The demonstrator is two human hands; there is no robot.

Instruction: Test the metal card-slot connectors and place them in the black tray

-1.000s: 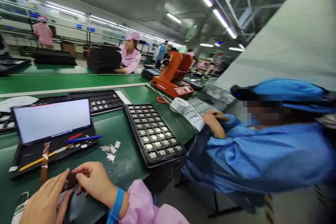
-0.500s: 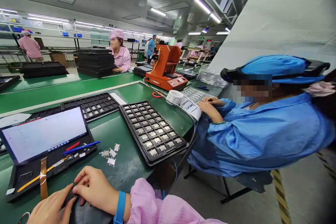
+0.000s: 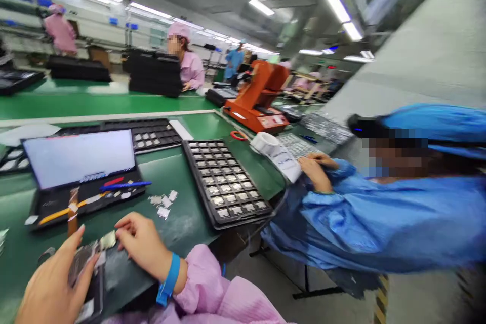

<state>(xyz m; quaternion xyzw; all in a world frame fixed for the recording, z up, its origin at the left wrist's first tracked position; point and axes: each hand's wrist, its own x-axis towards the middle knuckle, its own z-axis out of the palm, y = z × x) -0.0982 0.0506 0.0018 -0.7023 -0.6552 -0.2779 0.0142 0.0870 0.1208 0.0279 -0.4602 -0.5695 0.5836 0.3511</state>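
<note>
1. The person's left hand [image 3: 53, 286] is at the lower left of the view, its fingers [image 3: 78, 248] spread along the edge of a dark flexible packet [image 3: 84, 268]. Blur hides whether they grip it.
2. A small silver component [image 3: 108, 239] lies at the packet's upper end, between the two hands.
3. The right hand [image 3: 142, 245] is just beside that component, its fingers [image 3: 123, 225] loosely curled and close together. It is hard to tell whether their tips touch the component.
4. A blue wristband [image 3: 170, 277] circles the right wrist, above a pink sleeve [image 3: 201, 283].
5. On the green surface [image 3: 182, 228], loose silver pieces [image 3: 163, 205] lie near the hands, beside a black tray [image 3: 224, 182] holding rows of similar pieces.
6. To the left stands a tablet [image 3: 78, 159] in a black case [image 3: 87, 202], with a blue pen [image 3: 125, 185] lying on the case.
7. To the right, a co-worker in a blue smock [image 3: 364, 217] has both hands [image 3: 315, 169] on a white paper [image 3: 284, 164].
</note>
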